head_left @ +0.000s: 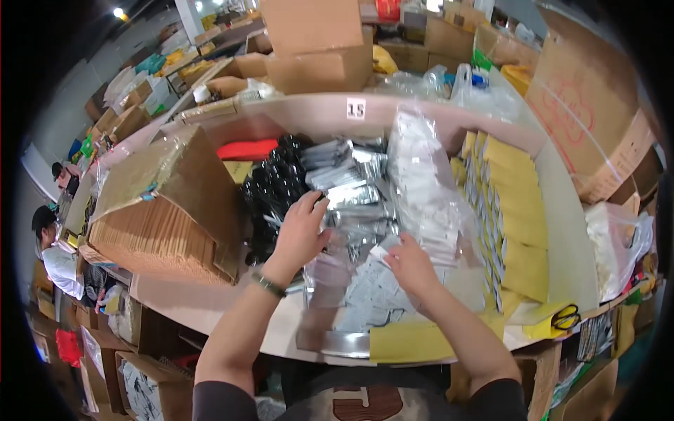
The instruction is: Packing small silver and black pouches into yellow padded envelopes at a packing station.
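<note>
Two hands (pixel 300 230) (pixel 413 264) near packets (pixel 353 196) — inside table edge (pixel 186 309)

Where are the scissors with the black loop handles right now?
In the head view, the black-handled scissors are at the lower right, against a bright yellow packet, to the right of the person's right hand.
</note>
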Available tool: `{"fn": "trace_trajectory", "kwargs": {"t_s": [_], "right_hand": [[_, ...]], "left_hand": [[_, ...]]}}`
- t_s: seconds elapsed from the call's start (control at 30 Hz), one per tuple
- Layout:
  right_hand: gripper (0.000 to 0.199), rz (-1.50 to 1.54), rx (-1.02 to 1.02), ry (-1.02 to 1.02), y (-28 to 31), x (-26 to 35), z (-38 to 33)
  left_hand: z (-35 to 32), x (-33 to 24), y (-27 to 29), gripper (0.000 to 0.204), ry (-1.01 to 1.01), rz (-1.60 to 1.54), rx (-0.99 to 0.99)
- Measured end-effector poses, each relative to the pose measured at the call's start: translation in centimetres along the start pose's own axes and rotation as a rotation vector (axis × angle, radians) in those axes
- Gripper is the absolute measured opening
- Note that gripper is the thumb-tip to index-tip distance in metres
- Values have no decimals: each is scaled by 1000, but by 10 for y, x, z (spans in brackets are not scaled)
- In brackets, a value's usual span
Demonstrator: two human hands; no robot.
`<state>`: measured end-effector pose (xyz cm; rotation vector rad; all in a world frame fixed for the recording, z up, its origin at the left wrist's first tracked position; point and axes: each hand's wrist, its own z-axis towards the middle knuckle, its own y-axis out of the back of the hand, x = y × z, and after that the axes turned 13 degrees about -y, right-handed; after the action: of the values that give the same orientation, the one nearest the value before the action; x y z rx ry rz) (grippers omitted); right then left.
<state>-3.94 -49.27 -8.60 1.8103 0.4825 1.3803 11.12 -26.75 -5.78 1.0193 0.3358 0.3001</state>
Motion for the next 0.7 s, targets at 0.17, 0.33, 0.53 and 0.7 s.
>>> {"fn": "trace_trajectory", "kwargs": {"t_s": [0.17, 0.33, 0.53, 0.7], "right_hand": [[17, -106, -84, 19, -38, -14, 4], [18, -116, -117, 169, -46, -32, 2], [16, -151, -6, 95, -34, -22, 14], [16, -96, -69, 132, -26, -33, 16]], "left_hand": [[74, 60, -22, 127, 162, 170, 207], [105, 102, -31, 132, 104, 37, 386], [120, 77, -32, 74, 73, 87, 174], [81, -4, -29, 25, -179, 226, 229]]}}
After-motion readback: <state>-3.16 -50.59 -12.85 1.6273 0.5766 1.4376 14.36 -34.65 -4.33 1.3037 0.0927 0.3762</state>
